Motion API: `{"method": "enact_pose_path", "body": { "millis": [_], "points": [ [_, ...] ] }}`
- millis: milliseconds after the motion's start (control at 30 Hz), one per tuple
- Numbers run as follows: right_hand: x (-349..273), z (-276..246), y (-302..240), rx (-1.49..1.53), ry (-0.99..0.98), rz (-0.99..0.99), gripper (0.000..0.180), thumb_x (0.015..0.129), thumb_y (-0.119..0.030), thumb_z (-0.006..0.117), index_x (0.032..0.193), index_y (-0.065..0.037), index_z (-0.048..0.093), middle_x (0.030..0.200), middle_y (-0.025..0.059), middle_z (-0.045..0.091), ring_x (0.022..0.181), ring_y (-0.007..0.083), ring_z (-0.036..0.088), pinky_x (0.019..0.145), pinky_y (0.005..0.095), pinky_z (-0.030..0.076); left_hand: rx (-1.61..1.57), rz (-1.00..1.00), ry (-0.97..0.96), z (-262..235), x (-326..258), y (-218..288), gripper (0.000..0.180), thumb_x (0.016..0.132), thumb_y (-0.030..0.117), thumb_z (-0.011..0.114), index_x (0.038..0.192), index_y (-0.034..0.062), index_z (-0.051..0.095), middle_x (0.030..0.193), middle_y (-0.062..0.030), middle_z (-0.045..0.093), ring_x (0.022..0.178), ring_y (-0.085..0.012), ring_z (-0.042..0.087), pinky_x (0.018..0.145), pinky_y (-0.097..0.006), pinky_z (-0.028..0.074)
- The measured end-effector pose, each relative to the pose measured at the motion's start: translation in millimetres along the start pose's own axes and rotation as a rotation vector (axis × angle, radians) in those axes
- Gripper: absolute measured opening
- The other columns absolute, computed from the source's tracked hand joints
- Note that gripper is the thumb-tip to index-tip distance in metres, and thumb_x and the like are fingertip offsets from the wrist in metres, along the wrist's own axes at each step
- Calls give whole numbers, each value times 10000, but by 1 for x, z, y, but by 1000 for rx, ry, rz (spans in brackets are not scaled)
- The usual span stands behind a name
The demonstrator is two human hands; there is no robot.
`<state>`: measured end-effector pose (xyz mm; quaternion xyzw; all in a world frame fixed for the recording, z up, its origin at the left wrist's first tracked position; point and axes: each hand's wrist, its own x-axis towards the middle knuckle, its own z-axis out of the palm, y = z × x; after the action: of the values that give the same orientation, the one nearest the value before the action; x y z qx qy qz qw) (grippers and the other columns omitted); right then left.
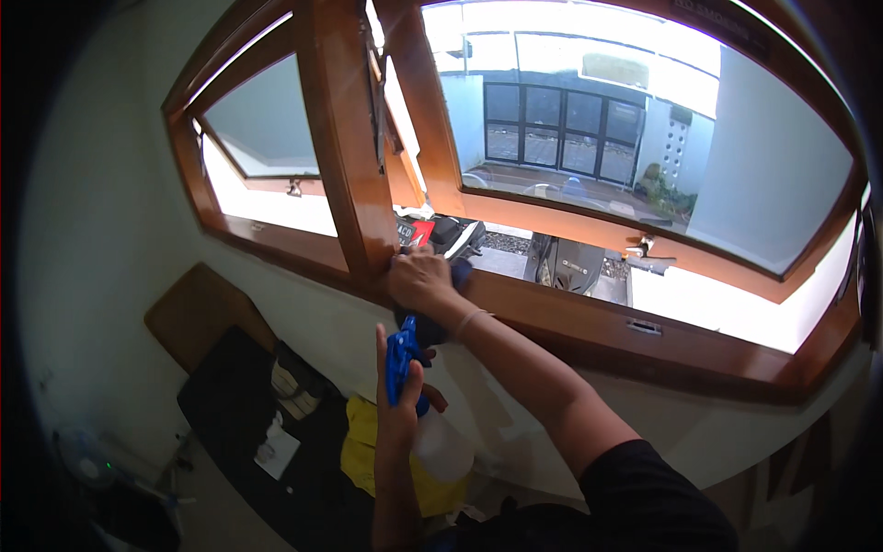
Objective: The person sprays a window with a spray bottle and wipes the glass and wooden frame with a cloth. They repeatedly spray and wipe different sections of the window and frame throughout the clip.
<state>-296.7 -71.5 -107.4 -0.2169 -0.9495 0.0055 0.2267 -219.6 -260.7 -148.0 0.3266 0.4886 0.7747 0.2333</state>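
Note:
My right hand (421,279) presses a dark blue cloth (458,272) against the lower rail of a brown wooden window frame (570,317), at the foot of its upright post (354,156). My left hand (397,405) holds a spray bottle with a blue trigger head (402,357) and a clear white body (441,446), raised just below the right wrist. A thin band circles the right wrist.
The window sashes (635,138) are swung open outward, with a metal latch (644,247) on the right one. Parked motorbikes (561,262) stand outside. Below, a dark seat (267,414) carries clothing, papers and a yellow cloth (363,442). A fan (92,465) sits low left.

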Motion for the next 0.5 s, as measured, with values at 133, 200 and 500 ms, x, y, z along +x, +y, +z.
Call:
{"method": "enact_pose_path", "body": {
  "millis": [133, 200, 500],
  "points": [
    [33, 17, -9, 138, -5, 164, 375, 828, -307, 460, 952, -34, 686, 1036, 173, 646, 1009, 302, 598, 814, 398, 466, 62, -47, 67, -16, -5, -5, 695, 961, 307, 499, 1500, 142, 93, 1140, -164, 571, 538, -158, 585, 626, -271, 477],
    [26, 2, -3, 161, -14, 148, 409, 823, -337, 457, 944, -21, 688, 1041, 176, 648, 1010, 294, 601, 829, 409, 451, 77, -43, 48, -15, -4, -6, 697, 963, 336, 486, 1501, 147, 86, 1150, -170, 579, 541, -158, 601, 657, -275, 476],
    [-59, -43, 69, 117, 5, 155, 463, 808, -377, 451, 915, 8, 686, 1034, 223, 637, 1016, 335, 603, 859, 453, 458, 20, -37, -156, 39, -14, -2, 737, 955, 381, 498, 1501, 144, 64, 1139, -168, 581, 554, -148, 597, 545, -250, 476]
  ]
}}
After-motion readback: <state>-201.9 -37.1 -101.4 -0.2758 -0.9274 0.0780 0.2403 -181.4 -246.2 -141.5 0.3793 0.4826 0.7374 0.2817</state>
